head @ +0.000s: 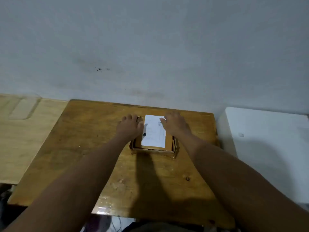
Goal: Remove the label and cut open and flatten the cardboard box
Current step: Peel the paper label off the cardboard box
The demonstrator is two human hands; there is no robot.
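Both hands [129,127] [174,124] on box [153,148] w/ unreadable label [154,133]

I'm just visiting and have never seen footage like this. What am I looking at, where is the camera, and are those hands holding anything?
There is no machine here: a person wears one camera on the head, looking forward and down, so you see their own two bare arms. On the wooden table lies a small cardboard box with a white shipping label still stuck on top. The left hand rests at the box's left edge, the right hand on its upper right, covering a corner of the label. Both are spread open, gripping nothing. No cutting tool shows. A white container stands to the right.
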